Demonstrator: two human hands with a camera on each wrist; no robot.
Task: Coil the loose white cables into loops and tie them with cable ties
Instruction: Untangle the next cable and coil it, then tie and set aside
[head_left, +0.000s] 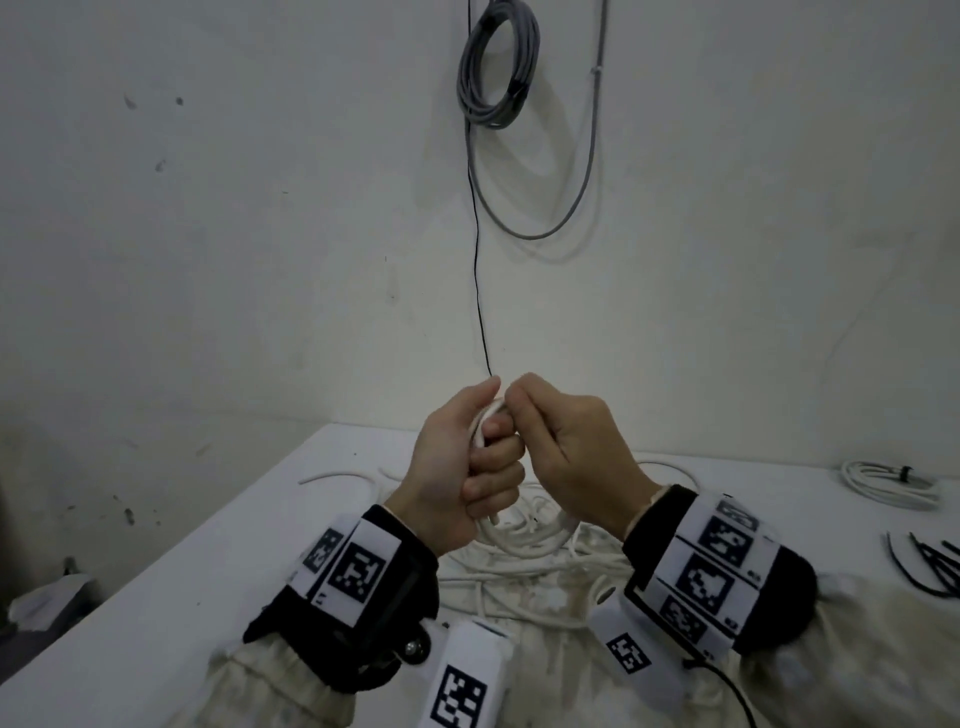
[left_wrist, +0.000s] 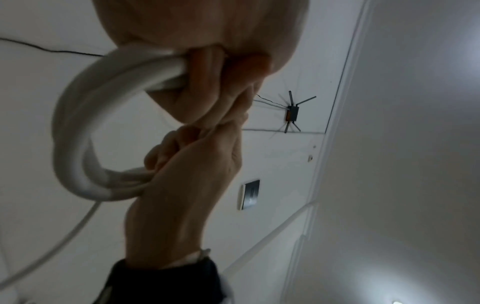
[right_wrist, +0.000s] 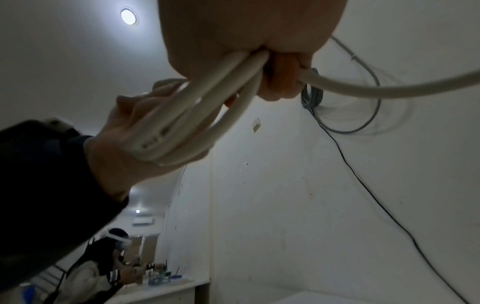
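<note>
I hold a small coil of white cable (head_left: 484, 422) above the table, between both hands. My left hand (head_left: 467, 462) is curled round one side of the loops, and my right hand (head_left: 550, 441) grips them from the other side, knuckles touching. In the left wrist view the coil (left_wrist: 75, 123) arcs from my left hand (left_wrist: 202, 67) down into my right hand (left_wrist: 187, 181). Seen from the right wrist, several strands (right_wrist: 197, 115) run from my right hand (right_wrist: 259, 53) to my left hand (right_wrist: 135, 131), and one loose strand (right_wrist: 389, 87) trails off to the right.
More loose white cables (head_left: 524, 540) lie tangled on the white table (head_left: 182, 571) under my hands. A tied white coil (head_left: 888, 480) sits at the back right, with black cable ties (head_left: 930, 566) nearer. A grey cable coil (head_left: 496, 67) and a thin black wire (head_left: 478, 286) hang on the wall.
</note>
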